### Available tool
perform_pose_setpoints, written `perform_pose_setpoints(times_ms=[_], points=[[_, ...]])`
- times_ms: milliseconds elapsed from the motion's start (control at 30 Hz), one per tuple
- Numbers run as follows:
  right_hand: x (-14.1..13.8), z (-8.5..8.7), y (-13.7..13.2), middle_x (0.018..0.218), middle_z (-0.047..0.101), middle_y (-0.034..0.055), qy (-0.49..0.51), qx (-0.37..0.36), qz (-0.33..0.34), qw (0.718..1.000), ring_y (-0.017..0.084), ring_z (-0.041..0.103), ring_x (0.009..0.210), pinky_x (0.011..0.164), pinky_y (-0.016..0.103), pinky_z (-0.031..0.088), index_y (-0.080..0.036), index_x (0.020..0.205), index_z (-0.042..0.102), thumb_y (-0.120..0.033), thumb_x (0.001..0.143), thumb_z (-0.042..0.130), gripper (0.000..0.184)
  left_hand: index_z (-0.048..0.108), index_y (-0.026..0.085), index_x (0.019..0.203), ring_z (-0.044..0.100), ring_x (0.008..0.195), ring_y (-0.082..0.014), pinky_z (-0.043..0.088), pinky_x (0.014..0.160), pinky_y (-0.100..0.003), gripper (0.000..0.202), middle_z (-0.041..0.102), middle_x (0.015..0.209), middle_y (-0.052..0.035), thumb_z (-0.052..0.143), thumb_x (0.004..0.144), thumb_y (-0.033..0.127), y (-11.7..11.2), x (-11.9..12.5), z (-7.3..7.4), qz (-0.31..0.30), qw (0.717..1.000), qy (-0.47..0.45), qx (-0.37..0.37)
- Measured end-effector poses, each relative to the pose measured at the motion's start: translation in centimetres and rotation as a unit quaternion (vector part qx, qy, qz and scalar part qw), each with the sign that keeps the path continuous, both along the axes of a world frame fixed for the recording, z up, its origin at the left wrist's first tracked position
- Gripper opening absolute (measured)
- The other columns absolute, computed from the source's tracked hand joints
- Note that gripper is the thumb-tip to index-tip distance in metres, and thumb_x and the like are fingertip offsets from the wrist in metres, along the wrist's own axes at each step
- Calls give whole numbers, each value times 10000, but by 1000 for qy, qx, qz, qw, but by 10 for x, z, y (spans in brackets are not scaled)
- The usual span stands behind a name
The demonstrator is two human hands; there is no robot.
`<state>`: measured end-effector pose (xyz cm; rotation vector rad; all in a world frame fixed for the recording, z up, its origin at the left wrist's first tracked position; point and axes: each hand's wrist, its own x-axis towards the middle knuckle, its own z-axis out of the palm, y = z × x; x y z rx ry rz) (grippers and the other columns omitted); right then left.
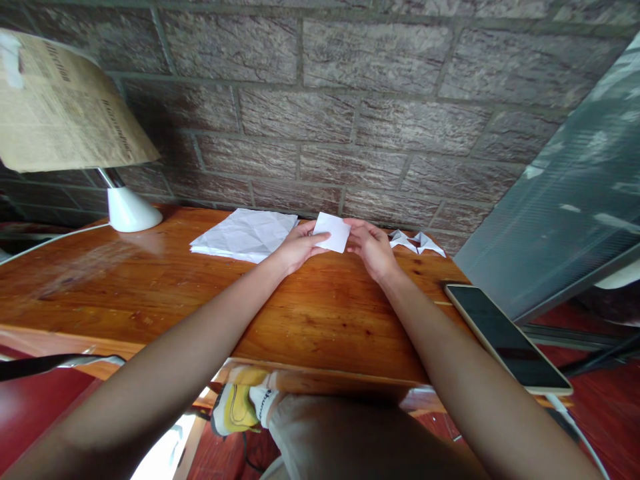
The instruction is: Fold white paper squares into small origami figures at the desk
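Observation:
A small white square of paper (334, 230) is held up above the wooden table, tilted toward me. My left hand (301, 244) grips its left edge, thumb across the front and fingers behind. At the upper right corner of the square, my right hand (371, 245) has its fingers curled and touching the paper. Just left of my left hand lies a stack of creased white paper sheets (245, 233). Folded white paper pieces (417, 243) with pointed shapes rest beyond my right hand, partly hidden by it.
A lamp with a newsprint shade (70, 107) and white base (133, 210) stands at the back left. A smartphone (507, 337) with a cable lies at the table's right edge. Behind the wooden table (330, 320) rises a brick wall (300, 120).

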<state>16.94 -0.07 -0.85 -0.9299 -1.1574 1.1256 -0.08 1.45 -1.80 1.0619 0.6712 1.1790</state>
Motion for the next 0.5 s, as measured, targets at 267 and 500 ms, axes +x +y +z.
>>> perform_pose_setpoints(times_ms=[267,500], points=[[2,-4,4,946,750,19,-13,32,-33,999,138,624,725,595,256,499,-218,1085,675,-347,642,797,478,769,136,899,729,954,-270,530,991,-458,380,785,920,-91,893,542,172,0,2,0,6,1000,12,-5],[3,-2,6,947,753,35,-10,41,-58,997,148,627,748,603,256,469,-200,985,689,-392,640,790,407,770,148,863,714,884,-216,534,934,-381,426,778,883,-62,934,479,232,0,1,2,28,999,32,14]])
